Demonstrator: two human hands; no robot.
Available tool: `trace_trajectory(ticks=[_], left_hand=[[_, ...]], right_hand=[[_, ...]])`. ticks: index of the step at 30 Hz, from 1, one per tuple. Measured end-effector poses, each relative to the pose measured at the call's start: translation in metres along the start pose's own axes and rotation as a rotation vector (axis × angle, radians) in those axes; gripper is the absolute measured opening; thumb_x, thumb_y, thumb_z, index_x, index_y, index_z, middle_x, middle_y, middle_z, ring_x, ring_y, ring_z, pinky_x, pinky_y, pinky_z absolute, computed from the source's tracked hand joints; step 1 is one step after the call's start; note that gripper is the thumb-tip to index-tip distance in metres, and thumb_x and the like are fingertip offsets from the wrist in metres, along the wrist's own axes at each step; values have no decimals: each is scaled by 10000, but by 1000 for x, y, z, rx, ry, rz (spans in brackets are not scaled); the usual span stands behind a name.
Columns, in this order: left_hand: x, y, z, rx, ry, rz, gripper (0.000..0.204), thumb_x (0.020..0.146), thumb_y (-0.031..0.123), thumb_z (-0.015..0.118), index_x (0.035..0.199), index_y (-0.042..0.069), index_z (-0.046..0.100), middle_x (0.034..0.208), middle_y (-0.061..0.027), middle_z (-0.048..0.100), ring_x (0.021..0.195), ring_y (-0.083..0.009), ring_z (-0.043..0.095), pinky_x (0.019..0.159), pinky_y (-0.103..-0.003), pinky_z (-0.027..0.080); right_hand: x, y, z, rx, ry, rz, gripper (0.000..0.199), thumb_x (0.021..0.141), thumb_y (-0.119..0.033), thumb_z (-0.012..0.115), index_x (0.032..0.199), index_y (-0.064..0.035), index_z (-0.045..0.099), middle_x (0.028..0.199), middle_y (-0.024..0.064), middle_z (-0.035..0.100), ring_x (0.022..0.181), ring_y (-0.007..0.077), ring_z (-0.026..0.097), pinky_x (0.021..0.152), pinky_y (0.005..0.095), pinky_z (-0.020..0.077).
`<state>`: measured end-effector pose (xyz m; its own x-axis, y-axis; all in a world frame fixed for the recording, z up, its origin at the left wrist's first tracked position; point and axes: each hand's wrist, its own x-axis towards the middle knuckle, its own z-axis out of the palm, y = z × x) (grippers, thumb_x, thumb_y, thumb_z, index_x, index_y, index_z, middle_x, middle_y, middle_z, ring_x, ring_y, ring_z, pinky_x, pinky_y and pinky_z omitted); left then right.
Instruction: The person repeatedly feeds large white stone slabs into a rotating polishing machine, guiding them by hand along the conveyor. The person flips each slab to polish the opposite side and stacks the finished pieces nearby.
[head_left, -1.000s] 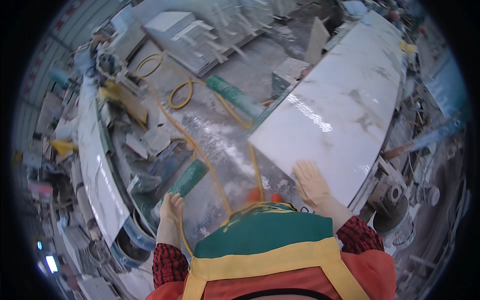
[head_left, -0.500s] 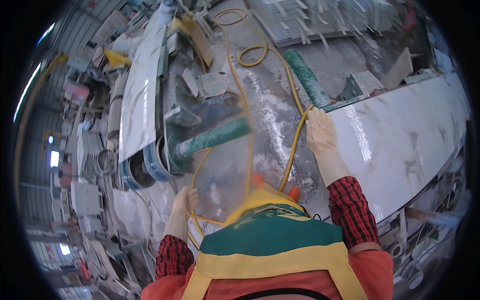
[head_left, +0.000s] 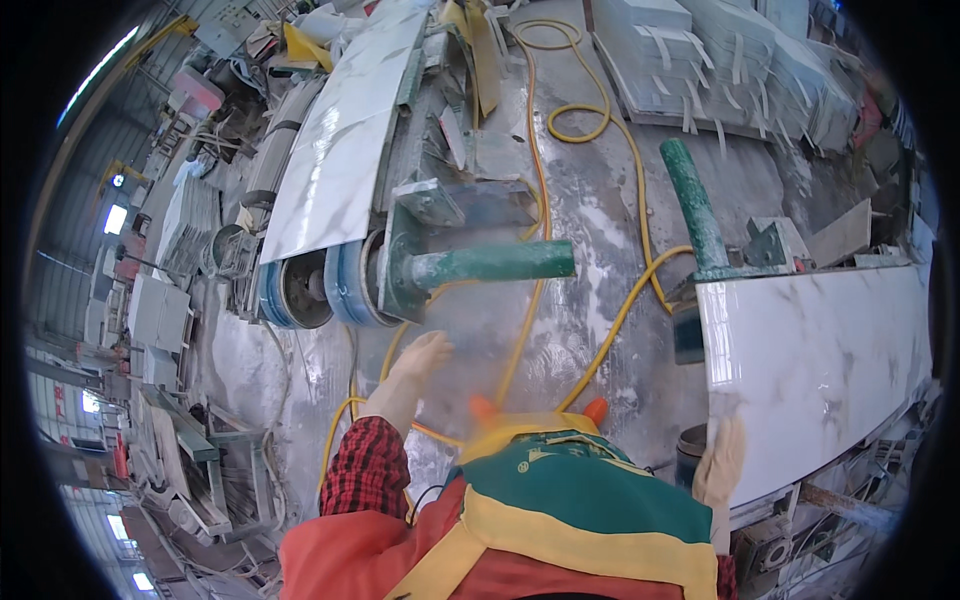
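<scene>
My right hand (head_left: 722,464), in a pale cream glove, rests at the left edge of a glossy white grey-veined slab (head_left: 825,370). Its fingers are stretched out along that edge, not wrapped round anything I can see. In the air over the floor, my left hand (head_left: 424,356), gloved alike, reaches forward with loosely extended fingers and nothing visible in it. Just beyond it, a green cylindrical bar (head_left: 490,262) sticks out from a machine end. Left of that, a long veined slab (head_left: 345,150) lies over blue-rimmed rollers (head_left: 347,284).
A yellow hose (head_left: 641,190) loops along the wet grey floor (head_left: 500,350). Another green bar (head_left: 692,200) rises beside the right slab's far corner. Strapped slab stacks (head_left: 690,70) stand at the back right. Stone pieces and frames (head_left: 190,450) crowd the left.
The view has turned, so the scene sits farther right. My right hand has left the slab's far corner by the hose and come back along its edge toward me. My left hand has moved forward.
</scene>
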<state>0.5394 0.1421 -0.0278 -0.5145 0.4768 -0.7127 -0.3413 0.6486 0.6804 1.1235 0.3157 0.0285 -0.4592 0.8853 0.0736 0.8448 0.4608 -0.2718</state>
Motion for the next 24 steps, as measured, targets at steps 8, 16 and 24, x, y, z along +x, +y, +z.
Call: trace_trajectory(ticks=[8,16,24], left_hand=[[38,-28,-61,-72,-161,45,655,1077,501,581,1551,65,461,1465,-165,626,1347,-288,593,1173,-421,439],[20,-81,-171,-87,36,26,569,1045,462,598,1439,52,618,1283,-56,725,1172,-145,659,1022,-331,494],[1,-197,-261,-364,309,31,573,1067,463,600,1463,51,558,1255,-99,721,1130,-215,662,1019,-401,514]], right_hand=[[-182,76,40,-163,174,180,548,1017,-110,536,1538,45,471,1481,338,543,1399,499,501,1197,509,387],[-102,-23,129,-139,173,171,623,900,-93,542,1500,70,490,1521,331,504,1420,486,465,1240,529,323],[143,-305,156,171,-64,-509,588,864,-126,716,1408,43,567,1447,312,565,1385,493,493,1203,533,366]])
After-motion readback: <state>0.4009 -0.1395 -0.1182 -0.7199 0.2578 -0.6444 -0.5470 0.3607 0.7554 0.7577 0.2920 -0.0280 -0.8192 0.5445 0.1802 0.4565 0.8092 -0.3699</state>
